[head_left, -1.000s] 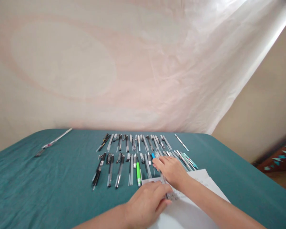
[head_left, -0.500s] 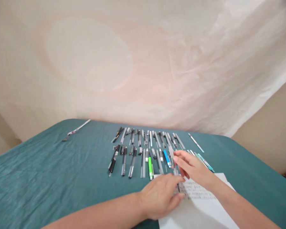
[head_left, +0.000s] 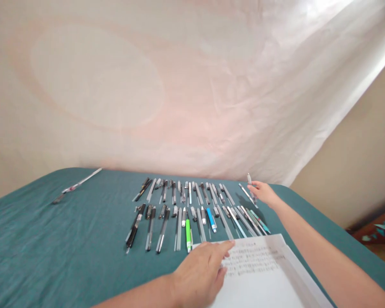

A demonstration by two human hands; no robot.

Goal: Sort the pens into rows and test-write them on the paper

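My right hand (head_left: 263, 192) is at the far right of the table, pinching a clear pen (head_left: 249, 178) whose top end points up. Just beneath it a light-coloured pen (head_left: 245, 192) lies on the cloth. My left hand (head_left: 200, 271) lies on the left part of a white sheet of paper (head_left: 259, 286) with lines of handwriting; its index finger is stretched out and it holds nothing. Beyond the sheet, pens and caps lie in two rows, among them a bright green pen body (head_left: 188, 233) and a blue one (head_left: 211, 220).
A dark green cloth (head_left: 67, 252) covers the table. Several black pens (head_left: 136, 226) lie at the left end of the rows. A long slim brush-like object (head_left: 80, 184) lies far left. A pale curtain (head_left: 186, 98) hangs behind the table.
My right hand has moved from beside my left hand over the paper to the far right, carrying a pen. My left hand stays on the sheet. The view has turned slightly right.
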